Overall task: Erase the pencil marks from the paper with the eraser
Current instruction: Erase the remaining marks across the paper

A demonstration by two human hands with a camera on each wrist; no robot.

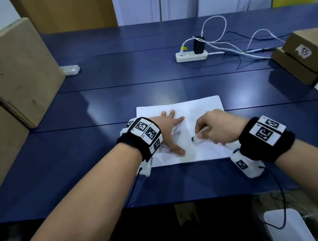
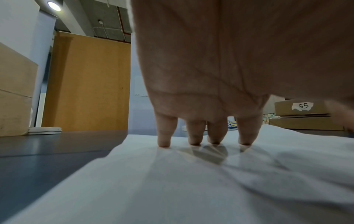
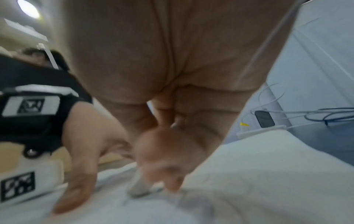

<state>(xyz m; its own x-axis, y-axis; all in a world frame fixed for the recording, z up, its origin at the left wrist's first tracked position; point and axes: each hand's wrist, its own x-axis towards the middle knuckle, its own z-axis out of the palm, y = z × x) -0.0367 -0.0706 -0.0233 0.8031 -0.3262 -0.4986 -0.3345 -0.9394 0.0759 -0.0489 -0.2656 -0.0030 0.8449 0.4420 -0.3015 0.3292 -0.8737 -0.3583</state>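
A white sheet of paper lies on the blue table near its front edge. My left hand presses flat on the sheet's left half, fingers spread and straight; in the left wrist view its fingertips touch the creased paper. My right hand pinches a white eraser whose darkened tip touches the paper at the lower middle. The right wrist view is blurred; it shows the eraser under my curled fingers and the left thumb on the sheet. Pencil marks are too faint to make out.
Large cardboard boxes stand along the left. A white power strip with a black charger and trailing cables sits at the back. Smaller boxes, one labelled 55, stand at the right. A small clear case lies at the back left.
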